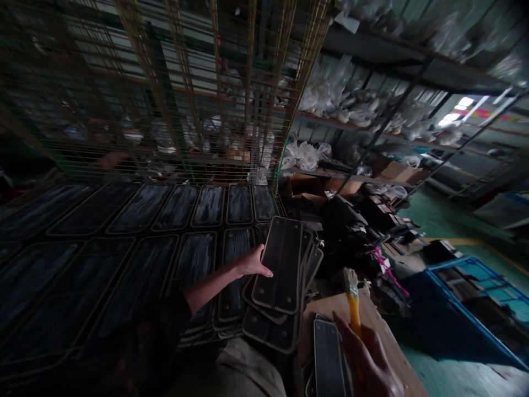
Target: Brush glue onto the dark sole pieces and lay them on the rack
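Note:
My left hand (253, 262) reaches forward and grips the left edge of a stack of dark flat rectangular panels (281, 264), the top one tilted up. My right hand (367, 361) is low at the right, closed round the yellow handle of a paintbrush (352, 300) whose pale bristles point up. Just left of that hand lies another dark panel (328, 355) on a brown cardboard sheet (374, 322). Rows of similar dark, glossy panels (177, 207) are laid out flat on a wire rack shelf to the left.
Wire rack tiers (185, 82) rise above the laid-out panels. Shelves with plastic bags (351, 105) and cardboard boxes (397, 171) run along the right. A blue crate (475, 298) stands on the green floor at the right. Dark clutter (355, 231) fills the middle.

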